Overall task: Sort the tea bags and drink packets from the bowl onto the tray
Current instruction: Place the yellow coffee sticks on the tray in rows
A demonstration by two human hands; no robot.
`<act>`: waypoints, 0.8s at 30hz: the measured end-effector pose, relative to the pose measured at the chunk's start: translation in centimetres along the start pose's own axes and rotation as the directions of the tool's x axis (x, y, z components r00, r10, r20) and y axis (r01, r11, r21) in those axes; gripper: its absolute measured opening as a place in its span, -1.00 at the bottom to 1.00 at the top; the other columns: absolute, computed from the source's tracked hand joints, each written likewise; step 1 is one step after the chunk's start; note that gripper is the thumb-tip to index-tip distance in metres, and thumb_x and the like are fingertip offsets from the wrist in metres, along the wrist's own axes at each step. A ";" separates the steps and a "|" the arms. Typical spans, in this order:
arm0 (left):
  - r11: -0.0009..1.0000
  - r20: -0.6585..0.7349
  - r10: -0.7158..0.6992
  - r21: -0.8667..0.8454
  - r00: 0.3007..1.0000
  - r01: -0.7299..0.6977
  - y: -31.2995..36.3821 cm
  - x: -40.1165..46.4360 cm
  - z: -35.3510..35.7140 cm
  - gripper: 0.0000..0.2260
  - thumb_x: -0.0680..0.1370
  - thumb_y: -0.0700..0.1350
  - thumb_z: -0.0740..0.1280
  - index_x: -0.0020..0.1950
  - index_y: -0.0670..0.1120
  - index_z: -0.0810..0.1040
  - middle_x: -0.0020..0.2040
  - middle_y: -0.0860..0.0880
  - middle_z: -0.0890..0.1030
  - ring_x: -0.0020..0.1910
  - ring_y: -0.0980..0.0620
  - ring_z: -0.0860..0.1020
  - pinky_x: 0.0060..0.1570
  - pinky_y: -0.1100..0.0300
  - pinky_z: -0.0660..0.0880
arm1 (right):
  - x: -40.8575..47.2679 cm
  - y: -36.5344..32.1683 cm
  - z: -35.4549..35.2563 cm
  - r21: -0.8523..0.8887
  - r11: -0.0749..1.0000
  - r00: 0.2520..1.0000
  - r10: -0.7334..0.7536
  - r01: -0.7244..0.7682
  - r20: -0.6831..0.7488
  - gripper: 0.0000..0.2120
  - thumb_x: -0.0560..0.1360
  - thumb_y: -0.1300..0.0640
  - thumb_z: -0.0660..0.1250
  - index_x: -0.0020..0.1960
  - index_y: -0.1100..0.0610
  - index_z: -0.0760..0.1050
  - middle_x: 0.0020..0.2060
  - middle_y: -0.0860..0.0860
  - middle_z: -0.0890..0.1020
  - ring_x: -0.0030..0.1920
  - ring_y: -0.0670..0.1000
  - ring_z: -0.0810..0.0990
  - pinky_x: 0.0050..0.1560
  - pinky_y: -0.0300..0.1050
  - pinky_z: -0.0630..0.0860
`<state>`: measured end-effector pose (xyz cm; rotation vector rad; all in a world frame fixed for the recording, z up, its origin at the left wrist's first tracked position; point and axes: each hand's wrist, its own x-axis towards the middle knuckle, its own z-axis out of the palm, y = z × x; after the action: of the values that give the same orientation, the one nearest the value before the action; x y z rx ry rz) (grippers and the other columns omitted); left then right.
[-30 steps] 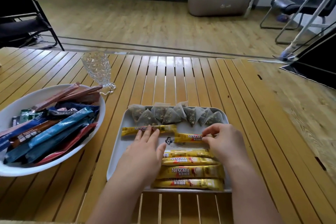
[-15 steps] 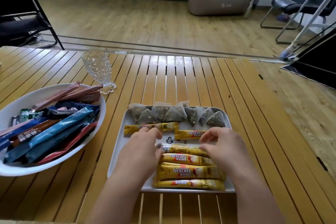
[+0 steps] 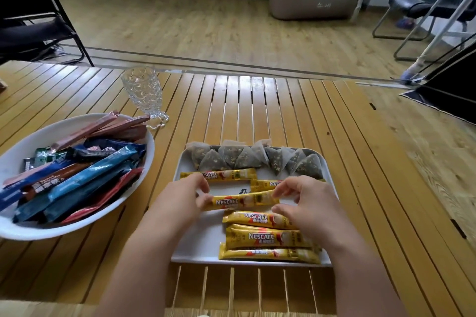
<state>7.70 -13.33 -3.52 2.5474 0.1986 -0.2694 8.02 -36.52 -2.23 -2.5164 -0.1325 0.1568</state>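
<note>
Holding one yellow Nescafé stick (image 3: pixel 244 201) by its two ends, I pinch the left end with my left hand (image 3: pixel 185 198) and the right end with my right hand (image 3: pixel 306 203), just above the white tray (image 3: pixel 180 252). To place it well, I should keep it level and parallel to the yellow sticks (image 3: pixel 268 237) stacked at the near side, lower it into the bare gap between them and the two sticks (image 3: pixel 221 175) below the tea bags (image 3: pixel 247 159), then release both ends together. Blue, brown and red packets (image 3: pixel 77 177) wait in the bowl (image 3: pixel 25 233).

Bowl (image 3: pixel 23 229) left of tray (image 3: pixel 190 252)
</note>
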 end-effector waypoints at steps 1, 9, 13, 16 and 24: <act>1.000 -0.008 0.003 0.005 1.000 -0.003 -0.1 0.1 -0.2 -0.97 0.58 0.01 0.32 -0.01 0.12 0.48 -0.06 0.07 0.60 -0.16 0.18 0.51 -0.30 0.30 0.39 | 0.0 -0.1 0.0 -0.009 1.000 1.000 0.005 -0.005 0.015 -0.82 0.37 0.04 0.53 -0.17 -0.16 0.54 -0.15 -0.18 0.57 -0.15 -0.23 0.50 -0.18 -0.31 0.47; 0.983 -0.069 0.156 0.112 0.985 -0.148 3.4 -1.8 2.5 -0.65 0.60 -0.13 0.22 0.37 0.12 0.40 0.34 0.07 0.40 0.27 0.06 0.36 0.18 0.14 0.42 | -0.3 -1.9 2.0 -0.027 0.999 0.993 -0.020 0.023 0.118 -0.89 0.35 -0.03 0.53 -0.15 -0.11 0.63 -0.28 -0.20 0.60 -0.25 -0.24 0.54 -0.35 -0.42 0.39; 0.965 0.066 0.183 0.181 0.981 -0.192 4.4 -3.0 4.5 -0.55 0.67 -0.01 0.09 0.55 0.17 0.11 0.58 0.07 0.12 0.55 0.03 0.04 0.44 0.06 0.21 | 0.1 -1.4 1.7 -0.051 0.997 0.992 0.065 -0.060 0.104 -0.86 0.33 -0.04 0.55 -0.17 -0.14 0.62 -0.29 -0.22 0.53 -0.26 -0.23 0.51 -0.41 -0.41 0.33; 0.970 0.130 0.053 0.228 0.990 -0.082 3.6 -2.9 4.3 -0.49 0.67 0.07 0.03 0.58 0.15 -0.10 0.61 0.06 -0.09 0.58 -0.01 -0.11 0.49 0.03 0.07 | 0.1 -0.3 1.1 -0.025 0.989 0.988 0.147 -0.146 0.048 -0.85 0.32 0.00 0.56 -0.23 -0.17 0.59 -0.28 -0.23 0.54 -0.25 -0.23 0.51 -0.41 -0.36 0.33; 0.946 0.134 -0.029 0.323 0.991 -0.016 2.4 -2.3 3.7 -0.47 0.67 0.12 -0.03 0.55 0.20 -0.26 0.58 0.04 -0.25 0.57 -0.08 -0.18 0.51 -0.07 -0.09 | 1.4 1.6 0.9 0.007 0.987 0.975 0.160 -0.161 -0.156 -0.81 0.43 0.19 0.47 -0.18 -0.11 0.64 -0.12 -0.11 0.59 -0.13 -0.13 0.54 -0.18 -0.33 0.44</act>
<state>5.36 -17.54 -4.75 2.8388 0.1175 -0.5165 9.32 -37.09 -4.04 -2.5326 0.1342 0.0229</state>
